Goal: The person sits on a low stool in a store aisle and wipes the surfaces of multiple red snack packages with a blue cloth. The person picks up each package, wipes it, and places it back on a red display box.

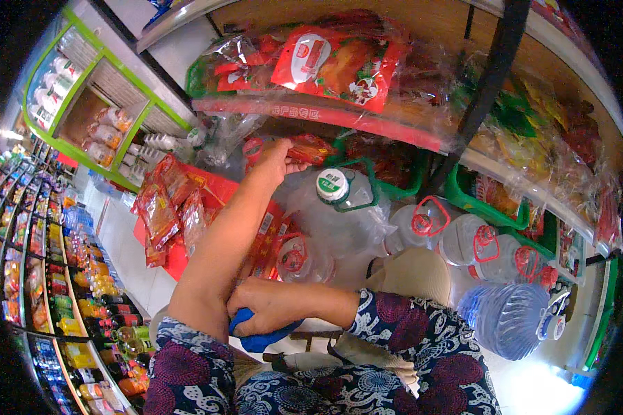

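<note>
My left hand (280, 161) reaches forward to the lower shelf, its fingers closed on a red food packet (309, 149). A large plastic water jug with a white and green cap (332, 185) stands just right of that hand. Close to my body, my right hand (259, 306) grips a blue cloth (267, 334) beside my left forearm. Left of the left forearm, several red snack packets (158, 212) lie in a pile on a red box (174, 262). A smaller bottle with a red handle (293, 259) is between my arms.
Above, a shelf edge with a red strip (363, 124) bears packaged food. Green baskets (498, 212) sit below it. Several water bottles (467, 238) and a big blue water bottle (509, 319) stand at right. Drink shelves (67, 290) line the left; a green-framed rack (104, 98) is at upper left.
</note>
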`<action>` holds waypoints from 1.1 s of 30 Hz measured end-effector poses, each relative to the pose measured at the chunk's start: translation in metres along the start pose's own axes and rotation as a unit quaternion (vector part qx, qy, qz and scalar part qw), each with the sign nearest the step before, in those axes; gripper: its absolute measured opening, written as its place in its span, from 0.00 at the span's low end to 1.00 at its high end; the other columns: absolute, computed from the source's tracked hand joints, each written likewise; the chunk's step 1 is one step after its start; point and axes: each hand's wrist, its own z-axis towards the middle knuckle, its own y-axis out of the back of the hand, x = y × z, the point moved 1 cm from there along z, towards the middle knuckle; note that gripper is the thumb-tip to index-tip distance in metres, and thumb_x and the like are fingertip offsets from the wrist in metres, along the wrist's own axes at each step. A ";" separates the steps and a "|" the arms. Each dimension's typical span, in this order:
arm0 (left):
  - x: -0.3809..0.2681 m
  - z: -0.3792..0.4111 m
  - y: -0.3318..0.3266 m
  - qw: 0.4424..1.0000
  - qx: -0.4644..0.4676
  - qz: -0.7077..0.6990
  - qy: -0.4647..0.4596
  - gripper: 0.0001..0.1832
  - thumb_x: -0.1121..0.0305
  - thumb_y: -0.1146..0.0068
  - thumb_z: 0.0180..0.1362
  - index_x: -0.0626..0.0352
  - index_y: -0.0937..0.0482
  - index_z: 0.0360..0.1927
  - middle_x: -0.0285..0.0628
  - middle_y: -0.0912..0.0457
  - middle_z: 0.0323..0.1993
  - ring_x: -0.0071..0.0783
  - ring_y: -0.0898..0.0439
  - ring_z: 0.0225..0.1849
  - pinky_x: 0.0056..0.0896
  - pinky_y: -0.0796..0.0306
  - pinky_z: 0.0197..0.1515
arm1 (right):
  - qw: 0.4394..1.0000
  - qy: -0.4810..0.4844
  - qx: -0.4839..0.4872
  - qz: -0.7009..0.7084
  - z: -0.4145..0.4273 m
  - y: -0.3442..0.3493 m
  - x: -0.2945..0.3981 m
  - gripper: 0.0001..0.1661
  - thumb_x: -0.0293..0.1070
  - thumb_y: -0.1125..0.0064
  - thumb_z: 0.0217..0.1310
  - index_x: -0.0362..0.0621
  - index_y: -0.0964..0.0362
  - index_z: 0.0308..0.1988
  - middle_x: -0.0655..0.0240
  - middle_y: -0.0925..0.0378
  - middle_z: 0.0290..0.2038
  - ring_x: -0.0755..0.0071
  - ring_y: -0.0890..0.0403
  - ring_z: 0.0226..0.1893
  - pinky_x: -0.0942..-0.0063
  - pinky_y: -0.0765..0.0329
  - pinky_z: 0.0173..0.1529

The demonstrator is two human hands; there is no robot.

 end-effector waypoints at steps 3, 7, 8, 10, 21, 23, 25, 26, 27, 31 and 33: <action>0.017 0.034 -0.013 0.999 0.043 0.020 0.006 0.19 0.69 0.49 0.54 0.61 0.32 0.50 0.52 0.23 0.46 0.50 0.21 0.44 0.46 0.22 0.35 | 0.999 -0.013 -0.036 -0.016 -0.006 0.016 0.002 0.17 0.36 0.40 0.44 0.37 0.23 0.35 0.50 0.21 0.31 0.54 0.19 0.31 0.64 0.24 0.38; 0.031 0.057 -0.035 0.978 0.205 0.035 0.023 0.25 0.60 0.42 0.55 0.59 0.32 0.53 0.51 0.26 0.49 0.48 0.25 0.47 0.47 0.27 0.49 | 0.997 -0.022 -0.068 -0.032 -0.014 0.027 -0.007 0.16 0.34 0.40 0.45 0.36 0.22 0.36 0.49 0.21 0.31 0.53 0.19 0.32 0.63 0.23 0.39; 0.033 0.062 -0.039 0.990 0.103 0.082 0.051 0.31 0.55 0.39 0.53 0.58 0.34 0.57 0.50 0.27 0.51 0.48 0.25 0.47 0.46 0.29 0.51 | 0.996 -0.005 -0.084 -0.026 -0.016 0.029 -0.010 0.16 0.34 0.40 0.45 0.36 0.22 0.36 0.49 0.21 0.31 0.52 0.19 0.31 0.63 0.23 0.39; 0.037 0.066 -0.035 0.993 0.077 0.093 0.002 0.31 0.55 0.39 0.53 0.59 0.34 0.56 0.50 0.28 0.52 0.46 0.25 0.47 0.43 0.29 0.49 | 0.995 0.020 -0.092 -0.020 -0.018 0.028 -0.008 0.16 0.33 0.40 0.45 0.36 0.22 0.36 0.50 0.21 0.31 0.52 0.19 0.31 0.63 0.23 0.39; -0.019 -0.118 -0.011 0.978 0.129 0.006 -0.162 0.15 0.70 0.49 0.59 0.63 0.27 0.49 0.47 0.20 0.43 0.39 0.20 0.45 0.36 0.27 0.48 | 0.998 -0.026 -0.035 -0.046 -0.007 0.025 -0.005 0.17 0.37 0.39 0.49 0.39 0.21 0.39 0.57 0.18 0.34 0.62 0.18 0.34 0.68 0.24 0.43; -0.029 -0.171 0.017 0.974 0.112 0.018 -0.199 0.14 0.71 0.50 0.60 0.64 0.27 0.49 0.48 0.20 0.42 0.37 0.20 0.44 0.35 0.26 0.48 | 0.997 -0.054 -0.019 -0.053 -0.003 0.027 -0.002 0.17 0.38 0.38 0.49 0.40 0.21 0.40 0.58 0.18 0.35 0.66 0.18 0.35 0.69 0.24 0.43; -0.021 -0.212 0.052 0.967 0.075 0.038 -0.241 0.13 0.71 0.53 0.62 0.65 0.27 0.49 0.46 0.20 0.41 0.33 0.20 0.41 0.32 0.26 0.46 | 0.998 -0.042 -0.028 -0.030 -0.001 0.031 0.001 0.16 0.38 0.38 0.51 0.41 0.21 0.39 0.61 0.18 0.34 0.68 0.19 0.34 0.71 0.24 0.43; -0.015 -0.230 0.069 0.962 0.051 0.053 -0.264 0.13 0.71 0.54 0.63 0.65 0.27 0.48 0.45 0.21 0.41 0.31 0.20 0.39 0.30 0.26 0.44 | 0.996 -0.081 -0.017 -0.015 -0.003 0.036 0.007 0.15 0.37 0.38 0.52 0.41 0.21 0.39 0.62 0.18 0.33 0.70 0.19 0.34 0.72 0.24 0.43; -0.007 -0.249 0.083 0.955 0.024 0.072 -0.286 0.12 0.72 0.55 0.64 0.66 0.27 0.48 0.44 0.21 0.40 0.28 0.20 0.38 0.27 0.26 0.43 | 0.995 -0.087 -0.034 -0.036 -0.005 0.039 0.006 0.15 0.37 0.38 0.52 0.40 0.21 0.38 0.64 0.18 0.32 0.74 0.20 0.33 0.74 0.25 0.43; 0.035 -0.305 0.134 0.930 -0.166 0.103 -0.310 0.10 0.75 0.53 0.62 0.64 0.23 0.44 0.39 0.19 0.32 0.22 0.21 0.34 0.24 0.26 0.37 | 0.979 -0.199 -0.041 0.020 0.002 0.041 0.011 0.14 0.39 0.38 0.51 0.41 0.21 0.35 0.68 0.20 0.29 0.76 0.21 0.31 0.75 0.24 0.39; 0.051 -0.315 0.160 0.909 -0.257 0.121 -0.305 0.10 0.75 0.51 0.60 0.64 0.22 0.43 0.39 0.19 0.31 0.21 0.21 0.32 0.23 0.27 0.36 | 0.977 -0.208 -0.035 0.027 0.008 0.036 0.007 0.14 0.39 0.38 0.51 0.41 0.21 0.35 0.69 0.20 0.29 0.78 0.22 0.31 0.76 0.25 0.39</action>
